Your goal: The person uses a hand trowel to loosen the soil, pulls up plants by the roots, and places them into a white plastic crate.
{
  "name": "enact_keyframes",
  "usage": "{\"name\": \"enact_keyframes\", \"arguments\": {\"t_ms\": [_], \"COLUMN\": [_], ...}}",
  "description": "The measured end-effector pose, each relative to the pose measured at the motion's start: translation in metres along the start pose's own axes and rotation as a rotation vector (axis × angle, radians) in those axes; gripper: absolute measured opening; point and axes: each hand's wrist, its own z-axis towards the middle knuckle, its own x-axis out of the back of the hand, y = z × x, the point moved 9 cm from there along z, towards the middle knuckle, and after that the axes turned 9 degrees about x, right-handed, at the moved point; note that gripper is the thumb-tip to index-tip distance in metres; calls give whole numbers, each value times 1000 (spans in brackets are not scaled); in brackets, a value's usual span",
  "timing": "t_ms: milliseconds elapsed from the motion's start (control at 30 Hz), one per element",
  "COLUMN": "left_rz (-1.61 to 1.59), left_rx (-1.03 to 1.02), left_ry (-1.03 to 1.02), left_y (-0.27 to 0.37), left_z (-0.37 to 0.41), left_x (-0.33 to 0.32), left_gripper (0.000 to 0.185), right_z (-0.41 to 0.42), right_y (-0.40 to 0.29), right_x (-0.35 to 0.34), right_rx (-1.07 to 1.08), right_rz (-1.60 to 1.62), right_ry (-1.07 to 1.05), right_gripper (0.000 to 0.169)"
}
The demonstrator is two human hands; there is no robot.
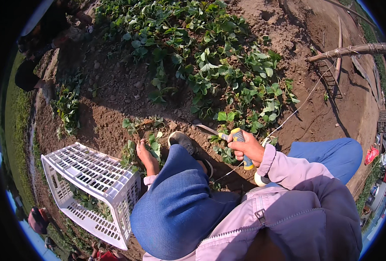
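Observation:
My right hand (249, 148) grips a hand tool (238, 138) by its yellow and grey handle; its narrow metal part reaches left over the soil. Low by my left shoe, my left hand (146, 156) is at some leafy plants (154, 145) lying on the soil; its fingers are partly hidden, and I cannot tell whether it holds any. A white plastic crate (91, 169), tipped on its side, has leafy plants (90, 200) inside and stands left of my knee. A bed of leafy strawberry plants (209, 65) grows in front of me.
A pale string (305, 101) runs from my feet towards wooden poles (349, 51) at the right. A heap of cut or pulled plants (67, 111) lies on the soil at the left. Other people are at the upper left and lower left (38, 220).

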Motion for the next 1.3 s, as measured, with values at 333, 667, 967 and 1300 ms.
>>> {"name": "enact_keyframes", "arguments": {"t_ms": [333, 667, 967, 1300], "left_rz": [31, 335, 424, 1016], "left_rx": [83, 1, -87, -527], "left_ry": [-395, -608, -581, -547], "left_y": [14, 24, 0, 41], "left_z": [-34, -45, -23, -25], "left_x": [-69, -115, -133, -165], "left_gripper": [8, 13, 25, 25], "right_z": [-22, 17, 30, -6], "right_y": [-20, 5, -22, -46], "right_x": [-4, 0, -5, -2], "right_rx": [591, 171, 504, 414], "right_rz": [-736, -244, -959, -1086], "right_ry": [-96, -60, 38, -99], "right_gripper": [16, 13, 18, 22]}}
